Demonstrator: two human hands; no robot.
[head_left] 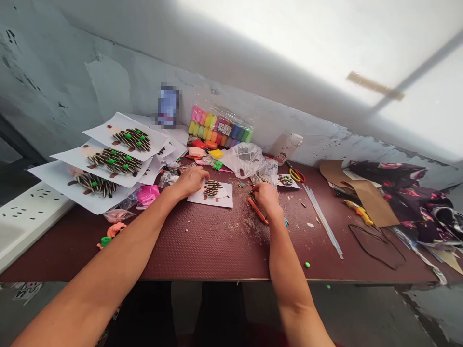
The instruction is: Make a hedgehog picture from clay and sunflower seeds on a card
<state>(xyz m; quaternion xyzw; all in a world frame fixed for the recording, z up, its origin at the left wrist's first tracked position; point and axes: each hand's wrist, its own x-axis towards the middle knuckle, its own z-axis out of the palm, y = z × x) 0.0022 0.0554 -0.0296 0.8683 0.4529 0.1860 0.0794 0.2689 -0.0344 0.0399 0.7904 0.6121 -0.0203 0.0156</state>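
Note:
A small white card [223, 199] lies on the dark red table, bearing a hedgehog picture whose spines [212, 188] are striped sunflower seeds. My left hand [193, 181] is at the card's upper left edge, its fingers bent and pressed down there. To the right of the card is my right hand [266, 196], fingers drawn together over a spot strewn with seeds and husk bits. What its fingertips hold is hidden. Just beside that hand lies an orange-handled tool [257, 211], partly covered by it. A second small seed card [287, 181] lies beyond, with yellow-and-red-handled scissors [296, 174].
Larger hedgehog sheets [144, 140] are stacked at left, near a white power strip [27, 221]. Coloured clay packs [220, 127], a plastic bag [244, 159] and a white bottle [288, 148] stand behind. Glue sticks [323, 221] and a yellow glue gun [361, 213] lie right.

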